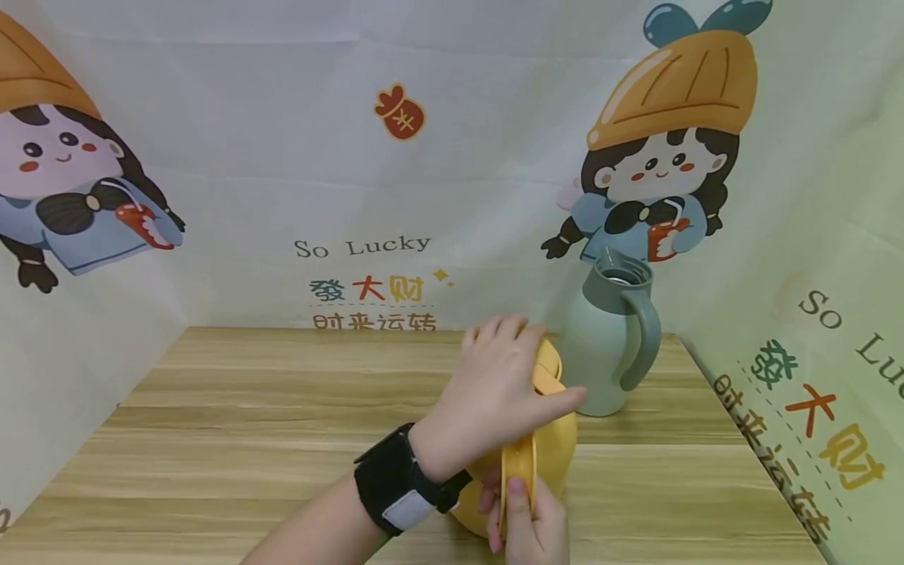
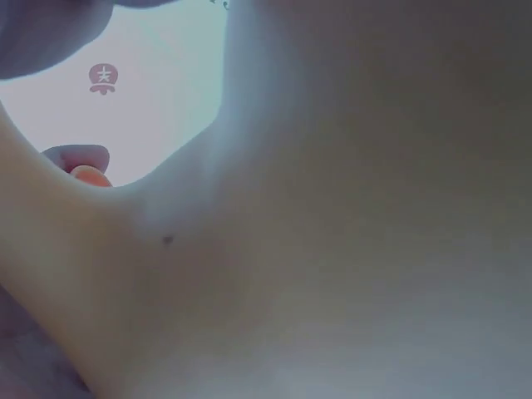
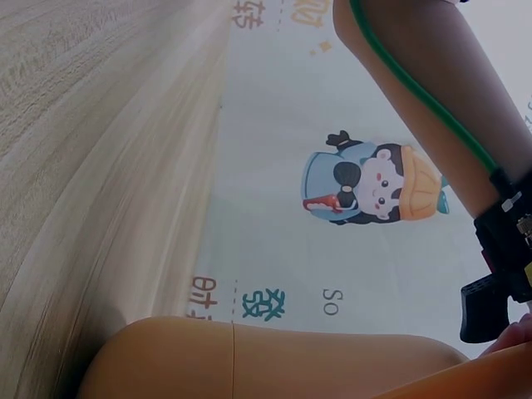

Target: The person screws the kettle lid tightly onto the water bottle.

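Observation:
A yellow jug (image 1: 558, 447) with a long handle (image 1: 519, 455) stands at the table's front, partly covered by both hands. My left hand (image 1: 494, 384) lies over its top and grips the lid (image 1: 547, 361), the thumb reaching right across the top of the handle. Skin fills most of the left wrist view, with a small orange piece (image 2: 91, 175) beside a fingertip. Below it my right hand (image 1: 533, 518) holds the handle, thumb along its near side. In the right wrist view the jug's smooth side (image 3: 274, 357) spans the bottom.
A pale green thermos jug (image 1: 600, 353) stands close behind on the right, its top uncovered and handle to the right. The wooden table (image 1: 282, 416) meets a printed cloth (image 1: 247, 141) at the back and sides. The left wrist wears a black strap (image 1: 395, 479).

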Available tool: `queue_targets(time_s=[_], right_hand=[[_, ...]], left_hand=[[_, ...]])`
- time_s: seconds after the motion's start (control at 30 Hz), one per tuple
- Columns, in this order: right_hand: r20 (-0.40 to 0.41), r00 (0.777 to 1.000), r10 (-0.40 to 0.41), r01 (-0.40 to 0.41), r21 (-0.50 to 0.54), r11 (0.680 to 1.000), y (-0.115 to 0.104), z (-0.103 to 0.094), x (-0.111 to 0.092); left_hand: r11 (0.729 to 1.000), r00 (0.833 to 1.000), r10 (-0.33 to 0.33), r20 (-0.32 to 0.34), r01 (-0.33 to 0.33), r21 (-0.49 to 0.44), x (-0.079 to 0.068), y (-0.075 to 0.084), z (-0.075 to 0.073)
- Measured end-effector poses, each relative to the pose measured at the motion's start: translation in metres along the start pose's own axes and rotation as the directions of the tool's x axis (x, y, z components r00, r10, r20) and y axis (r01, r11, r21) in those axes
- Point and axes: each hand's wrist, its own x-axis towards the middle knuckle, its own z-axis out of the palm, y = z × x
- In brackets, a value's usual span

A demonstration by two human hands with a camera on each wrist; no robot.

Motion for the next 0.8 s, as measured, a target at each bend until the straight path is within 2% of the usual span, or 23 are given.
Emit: queue_targets(time_s=[0.4,0.8], right_hand=[[0.022,0.998,-0.063,0.063,0.023,0.998,0.004,0.000,0.001],[0.033,0.995,-0.095,0.093,0.050,0.994,0.006,0.001,0.001]], left_hand=[[0.993,0.997,0.074,0.022,-0.071,-0.094,0.002,-0.012,-0.003],[0.969,0.981,0.191,0.030,-0.183,-0.167,0.004,-0.023,-0.005]])
